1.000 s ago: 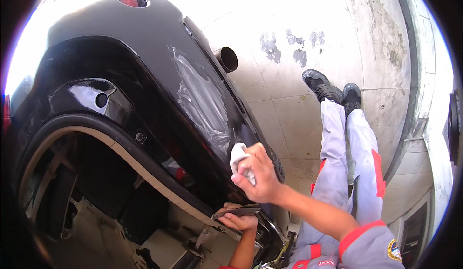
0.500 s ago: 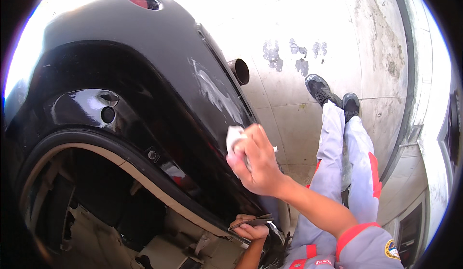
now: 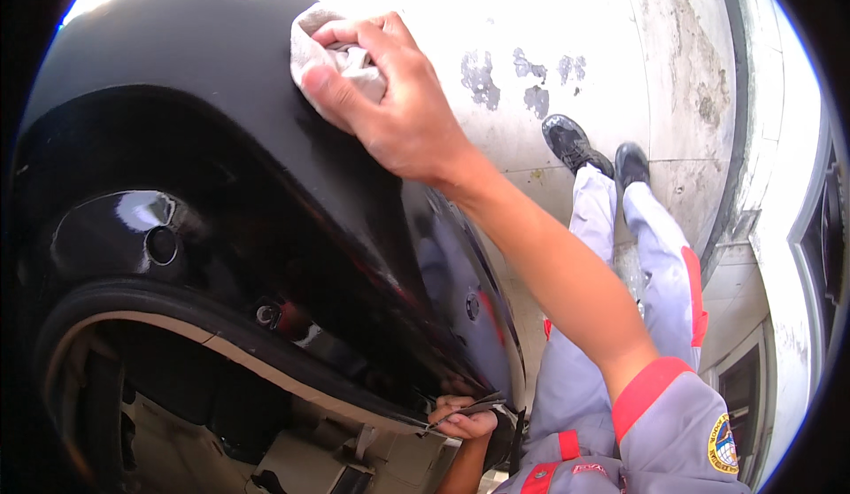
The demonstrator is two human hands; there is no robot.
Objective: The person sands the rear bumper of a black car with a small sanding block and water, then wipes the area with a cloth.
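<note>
Far along the black bumper (image 3: 292, 219), right hand (image 3: 398, 96) now pinches the white cloth (image 3: 305, 51), shifted from the near end. Grey smear's out of sight: likely wiped, maybe just covered. Left hand (image 3: 465, 421) pinches a dark sheet (image 3: 485, 402).

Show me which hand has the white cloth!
The right hand, higher in the picture, holds the white cloth; the left hand, near the lower edge, holds a thin flat piece instead.

The right arm (image 3: 553, 268) is stretched far forward and leftward, nearly straight, its wrist (image 3: 456, 175) roughly in line with the forearm, the right hand (image 3: 403, 104) gripping with bent fingers. The left hand (image 3: 464, 421) sits low, fingers folded closed.
</note>
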